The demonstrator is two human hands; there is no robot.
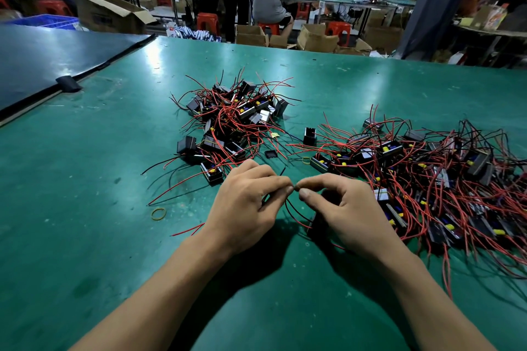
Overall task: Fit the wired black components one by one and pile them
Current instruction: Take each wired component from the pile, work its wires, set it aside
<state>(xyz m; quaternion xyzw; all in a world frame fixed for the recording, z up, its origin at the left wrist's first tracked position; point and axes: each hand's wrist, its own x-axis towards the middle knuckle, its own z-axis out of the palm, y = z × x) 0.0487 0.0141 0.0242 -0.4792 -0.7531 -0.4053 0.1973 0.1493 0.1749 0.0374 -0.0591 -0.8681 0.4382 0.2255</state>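
Both hands are meeting over the near green table (85, 179), the left hand (242, 202) and right hand (342, 208) each pinching the thin wires (293, 208) of one black component (315, 222) half hidden under the right palm; gathering the wire ends evenly probably matters before fitting, then piling it at the far heap (236, 117)

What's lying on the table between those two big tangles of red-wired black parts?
In the head view, between the left pile and the right pile stand a lone upright black component, a small flat black piece and a yellow rubber band on the green table.
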